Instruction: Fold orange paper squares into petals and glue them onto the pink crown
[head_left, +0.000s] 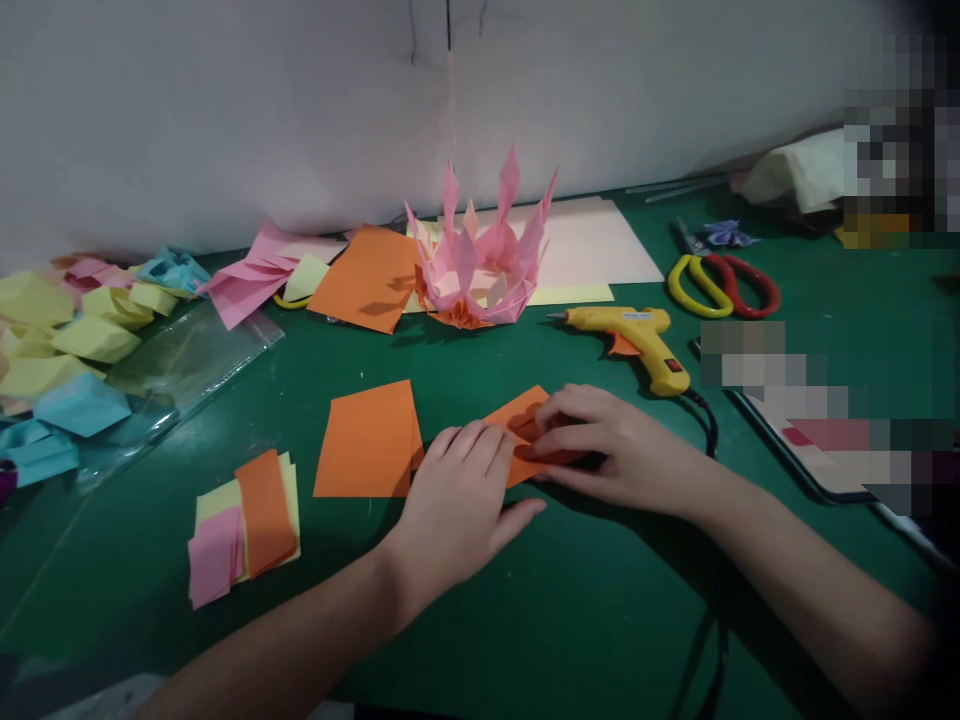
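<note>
An orange sheet of paper (pixel 525 408), partly folded over, lies on the green table under both hands. My left hand (pixel 457 490) rests flat on its left part, fingers stretched out and thumb apart. With curled fingers, my right hand (pixel 600 440) pinches the paper's right side, where a flap stands raised; my fingers hide part of the fold. Just left of my left hand is a flat orange paper stack (pixel 367 440). Farther left sit small cut strips: an orange one (pixel 266 512), pink ones (pixel 215 555) and yellow ones beneath.
Behind my hands stands a pink folded-paper crown (pixel 510 250). A yellow glue gun (pixel 630 335), its cord trailing, lies at right near red-and-yellow scissors (pixel 720 285). Folded paper pieces (pixel 82 405) lie on a clear plastic bag (pixel 202 380) at left. A tablet-like device (pixel 832 490) is at right.
</note>
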